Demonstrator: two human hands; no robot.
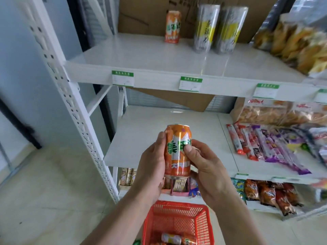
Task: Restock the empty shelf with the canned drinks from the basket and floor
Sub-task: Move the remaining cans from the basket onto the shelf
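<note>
Head view, nearest first: the red basket on the floor holds at least one more can lying flat. Above it both hands, left and right, wrap an upright orange can in front of the bare middle shelf. A loose handover could drop it into the basket. Farther up, the top shelf carries one orange can and two tall silver cans; a careless reach could topple them.
</note>
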